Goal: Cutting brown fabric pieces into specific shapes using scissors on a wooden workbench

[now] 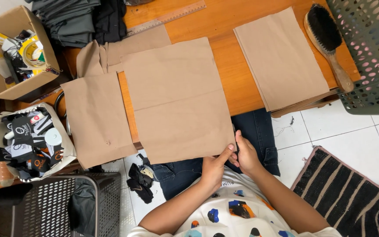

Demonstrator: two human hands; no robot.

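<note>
Both hands, left hand (213,169) and right hand (245,154), pinch the near right corner of the tan fabric panel (178,101) overhanging the table (233,52); fingers grasping it. Keeping edges aligned seems advisable.

The scene is bright and evenly lit by soft, diffuse light from overhead. Shadows are faint and short: a thin one edges the large tan fabric piece (178,101) on the orange wooden table (242,39). The white floor tiles (356,140) look pale but not blown out, with no hard glare. Focus is sharp throughout, without motion blur. Wide-angle distortion bends the perforated grey-green plastic basket (373,52) at the right edge.
</note>
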